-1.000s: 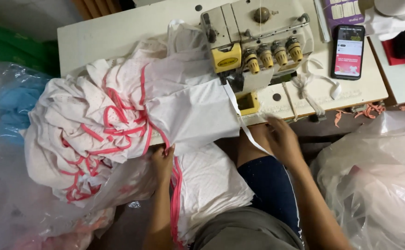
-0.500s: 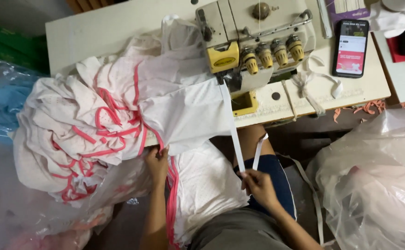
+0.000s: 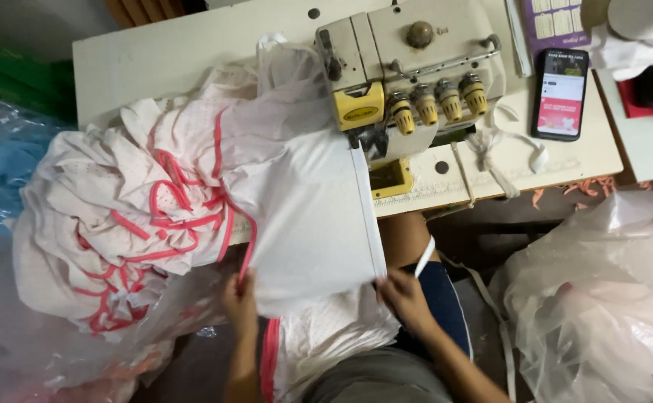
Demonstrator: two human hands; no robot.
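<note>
The white fabric panel [image 3: 308,216] is covering the fingertips of the left hand [image 3: 238,292] and hiding the sewing machine's [image 3: 408,67] needle area. The top edge is cutting off the machine's back and a purple card [image 3: 554,22]. The right edge is cropping a clear plastic bag [image 3: 602,298].

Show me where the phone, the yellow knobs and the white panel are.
phone [image 3: 561,95], head view, middle of its lit screen.
yellow knobs [image 3: 425,105], head view, second knob in the row on the sewing machine [image 3: 386,37].
white panel [image 3: 311,216], head view, flat middle, between the left hand [image 3: 238,295] and right hand [image 3: 405,298].
</note>
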